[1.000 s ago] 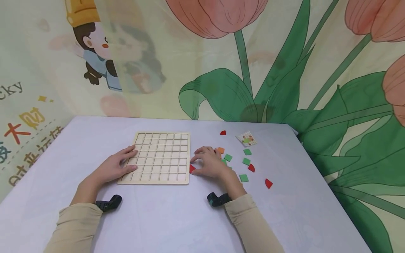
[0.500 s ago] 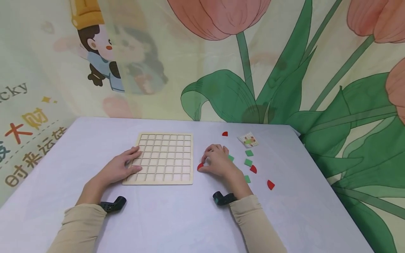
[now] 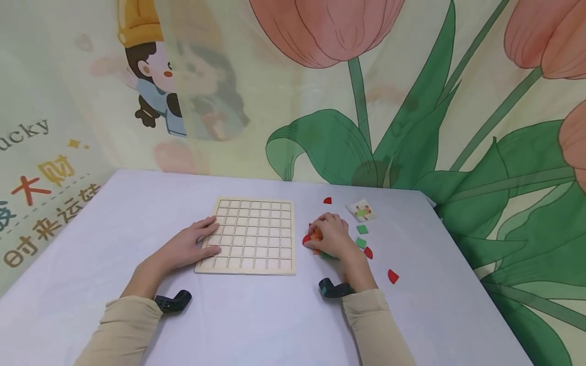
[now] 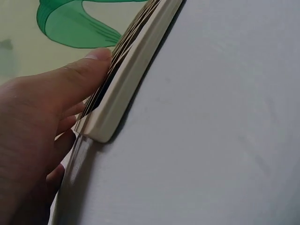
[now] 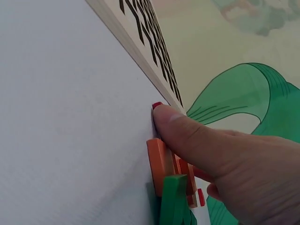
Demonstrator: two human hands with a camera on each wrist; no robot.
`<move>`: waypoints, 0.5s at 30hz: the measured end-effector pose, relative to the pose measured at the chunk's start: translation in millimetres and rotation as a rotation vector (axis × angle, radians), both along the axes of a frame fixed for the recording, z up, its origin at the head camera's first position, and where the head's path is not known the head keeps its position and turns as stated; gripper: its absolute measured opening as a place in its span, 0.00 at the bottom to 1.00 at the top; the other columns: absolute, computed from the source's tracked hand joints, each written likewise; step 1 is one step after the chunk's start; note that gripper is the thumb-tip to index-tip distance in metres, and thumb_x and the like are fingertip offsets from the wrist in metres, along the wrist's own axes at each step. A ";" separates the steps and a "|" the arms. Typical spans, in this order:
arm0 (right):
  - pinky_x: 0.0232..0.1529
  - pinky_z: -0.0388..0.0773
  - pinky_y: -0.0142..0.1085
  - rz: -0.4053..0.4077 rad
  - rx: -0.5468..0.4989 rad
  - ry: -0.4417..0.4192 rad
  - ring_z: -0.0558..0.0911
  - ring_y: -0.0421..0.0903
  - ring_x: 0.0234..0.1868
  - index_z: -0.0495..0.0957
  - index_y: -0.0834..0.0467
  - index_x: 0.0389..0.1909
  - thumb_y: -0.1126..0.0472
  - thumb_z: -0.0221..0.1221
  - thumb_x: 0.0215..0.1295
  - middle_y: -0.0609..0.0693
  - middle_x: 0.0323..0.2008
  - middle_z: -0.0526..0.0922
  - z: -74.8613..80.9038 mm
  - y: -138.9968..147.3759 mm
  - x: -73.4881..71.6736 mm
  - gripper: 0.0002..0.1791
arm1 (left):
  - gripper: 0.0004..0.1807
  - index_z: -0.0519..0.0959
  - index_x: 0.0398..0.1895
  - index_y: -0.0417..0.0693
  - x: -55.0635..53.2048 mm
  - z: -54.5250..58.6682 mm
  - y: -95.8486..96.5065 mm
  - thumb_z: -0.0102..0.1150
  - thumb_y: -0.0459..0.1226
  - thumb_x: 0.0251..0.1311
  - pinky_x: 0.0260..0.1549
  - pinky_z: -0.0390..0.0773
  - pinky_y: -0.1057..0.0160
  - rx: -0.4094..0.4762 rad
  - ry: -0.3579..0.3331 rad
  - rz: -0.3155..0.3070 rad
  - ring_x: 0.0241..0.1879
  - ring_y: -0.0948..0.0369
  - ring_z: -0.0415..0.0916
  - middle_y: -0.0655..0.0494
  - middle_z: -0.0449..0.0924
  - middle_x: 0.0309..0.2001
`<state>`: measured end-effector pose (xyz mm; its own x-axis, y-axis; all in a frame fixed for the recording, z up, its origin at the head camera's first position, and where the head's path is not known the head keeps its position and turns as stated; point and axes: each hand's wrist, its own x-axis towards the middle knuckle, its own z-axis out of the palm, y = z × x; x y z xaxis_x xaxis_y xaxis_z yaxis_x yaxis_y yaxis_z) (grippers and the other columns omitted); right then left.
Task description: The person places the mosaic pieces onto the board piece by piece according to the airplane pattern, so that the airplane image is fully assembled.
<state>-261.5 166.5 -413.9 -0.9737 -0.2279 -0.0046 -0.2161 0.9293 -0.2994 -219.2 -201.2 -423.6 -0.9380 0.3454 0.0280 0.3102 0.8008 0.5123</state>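
My left hand [image 3: 189,245] rests on the left edge of a square wooden grid board [image 3: 256,236], its thumb and fingers extended onto the top. In the left wrist view its thumb lies along the board's raised rim [image 4: 133,79]. To the board's right, my right hand [image 3: 333,236] pinches a red quarter-circle piece [image 3: 306,239] between thumb and fingers, low over the table. Under the palm lie orange pieces [image 3: 317,235] and a green piece [image 3: 327,255], partly hidden. The right wrist view shows an orange piece [image 5: 159,164] and a green piece [image 5: 172,199] close below the thumb.
Beyond the right hand lie green squares [image 3: 362,229], red quarter circles [image 3: 392,276] and a small patterned card [image 3: 361,209]. Another red piece [image 3: 327,201] lies near the back. A white cloth covers the table [image 3: 256,315]; a printed backdrop [image 3: 320,147] hangs behind.
The board has slid right with my left hand. My right hand has moved right with the red piece, over the orange and green pieces. The head view has shifted slightly.
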 end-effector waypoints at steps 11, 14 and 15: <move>0.66 0.57 0.59 0.025 -0.025 0.004 0.64 0.52 0.62 0.84 0.46 0.38 0.49 0.70 0.51 0.51 0.55 0.73 -3.0 -1.0 -1.8 0.13 | 0.47 0.62 0.68 0.36 -2.0 -1.7 0.5 0.62 0.57 0.53 0.69 0.41 0.37 0.002 0.003 -0.081 0.73 0.40 0.46 0.39 0.52 0.73; 0.66 0.58 0.58 0.015 -0.023 0.012 0.64 0.52 0.61 0.83 0.47 0.37 0.49 0.71 0.50 0.51 0.54 0.73 -3.3 -3.1 -2.8 0.13 | 0.47 0.62 0.68 0.36 -1.4 -0.3 1.4 0.64 0.56 0.52 0.70 0.39 0.38 0.012 -0.012 -0.086 0.73 0.40 0.45 0.39 0.52 0.73; 0.66 0.59 0.57 0.013 -0.022 0.016 0.65 0.51 0.61 0.83 0.47 0.37 0.49 0.71 0.50 0.51 0.54 0.73 -3.3 -3.7 -2.7 0.13 | 0.47 0.62 0.68 0.35 -0.8 0.4 1.6 0.64 0.56 0.52 0.70 0.39 0.38 0.016 -0.018 -0.087 0.73 0.40 0.45 0.39 0.52 0.73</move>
<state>-264.2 162.7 -417.2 -0.9706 -0.2401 0.0162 -0.2328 0.9198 -0.3160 -220.0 -199.7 -423.2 -0.9051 0.4249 0.0176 0.3686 0.7630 0.5310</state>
